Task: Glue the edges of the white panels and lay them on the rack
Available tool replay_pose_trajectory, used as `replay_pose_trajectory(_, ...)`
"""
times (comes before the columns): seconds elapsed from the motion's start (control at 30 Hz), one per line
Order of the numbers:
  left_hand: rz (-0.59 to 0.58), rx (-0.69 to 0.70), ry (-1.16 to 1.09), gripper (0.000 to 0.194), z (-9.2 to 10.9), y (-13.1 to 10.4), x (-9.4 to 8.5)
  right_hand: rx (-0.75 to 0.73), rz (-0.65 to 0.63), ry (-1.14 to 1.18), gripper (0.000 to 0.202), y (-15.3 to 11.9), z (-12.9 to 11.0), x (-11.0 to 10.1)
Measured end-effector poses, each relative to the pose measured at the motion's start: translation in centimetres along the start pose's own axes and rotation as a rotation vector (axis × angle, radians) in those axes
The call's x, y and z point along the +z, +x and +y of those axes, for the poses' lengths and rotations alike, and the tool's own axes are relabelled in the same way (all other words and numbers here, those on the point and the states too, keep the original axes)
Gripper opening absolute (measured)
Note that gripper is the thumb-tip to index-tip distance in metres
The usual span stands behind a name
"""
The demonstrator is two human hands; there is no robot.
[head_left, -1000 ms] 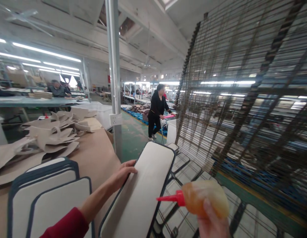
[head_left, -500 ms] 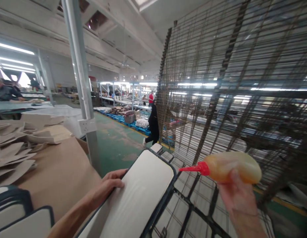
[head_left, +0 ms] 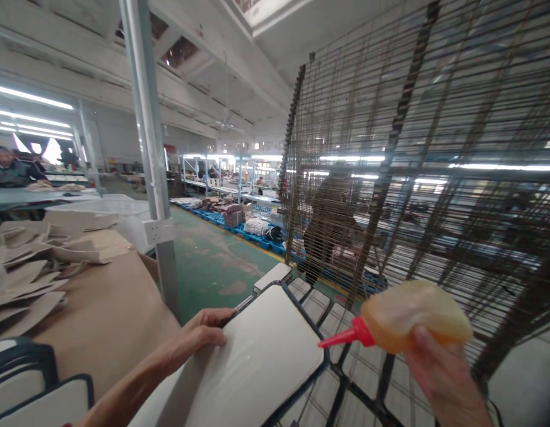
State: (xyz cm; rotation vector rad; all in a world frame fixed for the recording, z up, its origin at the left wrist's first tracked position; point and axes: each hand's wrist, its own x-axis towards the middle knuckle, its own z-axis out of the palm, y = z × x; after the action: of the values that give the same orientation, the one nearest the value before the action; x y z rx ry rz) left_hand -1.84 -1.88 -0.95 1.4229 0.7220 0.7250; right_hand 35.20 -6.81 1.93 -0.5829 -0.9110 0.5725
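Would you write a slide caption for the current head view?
Left hand steadying a dark-edged white panel, right hand holding a red-nozzled glue-like bottle.

White panel, dark-edged; red nozzle; bottle amber, seemingly.

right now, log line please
left hand: grips white panel | right hand: holds glue-like bottle, red tip at panel edge
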Motion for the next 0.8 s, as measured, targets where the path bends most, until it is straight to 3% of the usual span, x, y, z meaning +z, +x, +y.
replay_pose_trajectory(0.2, -0.169, -0.073, 0.115, 0.057, 2.5, 0.0, 1.4, 0.016, -0.099, 0.014, 0.035, 2.3, -0.9, 2.4)
replay_pose_trajectory(0.33, -0.212, -0.103, 0.154, 0.056, 3.9, -0.3, 2.1, 0.037, -0.208, -0.007, 0.045, 3.1, -1.1, 2.7)
replay_pose_trajectory(0.43, -0.194, -0.111, 0.13, 0.057, 3.9, -0.6, 1.9, 0.051, -0.3, -0.037, 0.057, 2.6, -1.2, 1.7)
replay_pose_trajectory(0.53, -0.108, -0.111, 0.057, 0.058, 2.2, -0.6, 0.9, 0.163, -0.327, -0.087, 0.056, 1.1, -1.1, 0.3)
replay_pose_trajectory(0.6, -0.002, -0.103, -0.007, 0.056, 0.1, -0.2, 0.0, 0.218, -0.157, -0.065, 0.051, -0.2, -0.8, -0.7)
replay_pose_trajectory(0.67, 0.158, -0.089, -0.077, 0.052, -2.6, 0.8, -0.8, 0.248, 0.124, 0.017, 0.048, -1.2, -0.3, -2.2)
replay_pose_trajectory(0.73, 0.342, -0.128, -0.164, 0.052, -5.5, 2.2, -1.3, 0.286, 0.385, 0.091, 0.047, -2.1, 0.3, -4.6)
replay_pose_trajectory(0.8, 0.514, -0.19, -0.281, 0.056, -8.5, 3.8, -1.3, 0.326, 0.513, 0.082, 0.041, -3.1, 0.8, -7.9)
